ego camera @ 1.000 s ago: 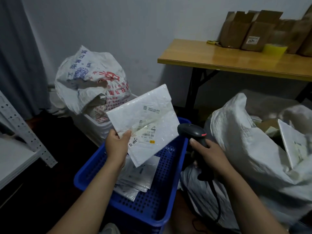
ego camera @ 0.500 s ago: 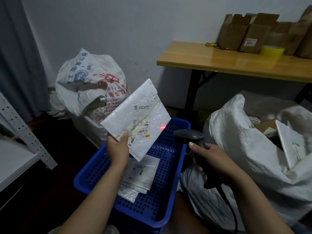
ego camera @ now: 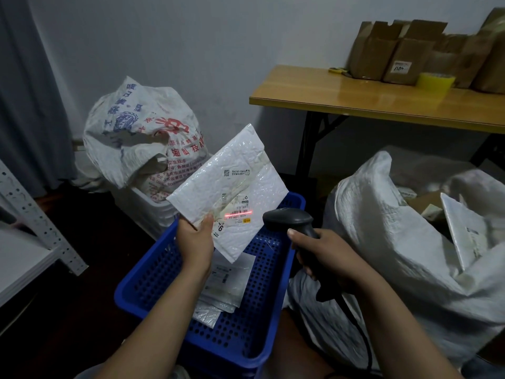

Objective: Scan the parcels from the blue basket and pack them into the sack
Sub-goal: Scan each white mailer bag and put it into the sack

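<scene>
Since the earlier frames the scanner [ego camera: 289,220] has risen and come closer to the parcel [ego camera: 232,184], and its red light, before a mere dot near the parcel's right edge, now lies as a red line [ego camera: 238,213] across the barcode on the label; the parcel, a white padded mailer, is held tilted at the centre of the frame, above the blue basket [ego camera: 273,310], label facing the camera; the left grip [ego camera: 195,242] pinches its lower left corner, thumb on the front and fingers hidden behind; the right grip [ego camera: 325,258] is clenched round the scanner's handle, one finger laid forward along it, the cable trailing down toward the bottom of the frame; more parcels [ego camera: 229,280] lie flat in the basket, so the job looks far from finished; the sack [ego camera: 382,242] stands open at the right of the frame with another white mailer [ego camera: 461,231] already inside; a printed sack [ego camera: 142,138] sits at the upper left, and a tabletop [ego camera: 355,105] at the upper right carries cardboard boxes [ego camera: 396,56] and a yellow tape roll [ego camera: 436,82]

The step in hand is, by my reading, the scan itself, with the beam on the code; whether it has registered cannot be told; the next move would call for carrying the parcel rightward across the scanner arm to the sack's mouth and dropping it in, then reaching down into the basket for the next one; the crossing of the arms is the awkward part
</scene>
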